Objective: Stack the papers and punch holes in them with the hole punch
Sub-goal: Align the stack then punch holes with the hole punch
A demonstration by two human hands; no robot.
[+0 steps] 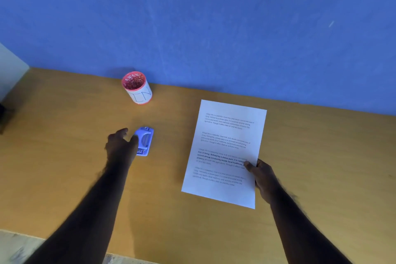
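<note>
A white printed paper stack (227, 146) lies on the wooden desk (75, 167), right of centre, tilted slightly. My right hand (262, 177) pinches its right edge near the lower half, thumb on top of the sheet. A small blue hole punch (144, 141) rests on the desk left of the papers. My left hand (121, 146) reaches onto its left side, thumb touching the top, fingers spread around it; a firm grip does not show.
A pink-rimmed white cup (138, 88) stands at the back of the desk against the blue wall (214, 28). The desk's near edge (120, 255) runs along the bottom left, with floor beyond it. A pale panel (10, 68) borders the desk's far left.
</note>
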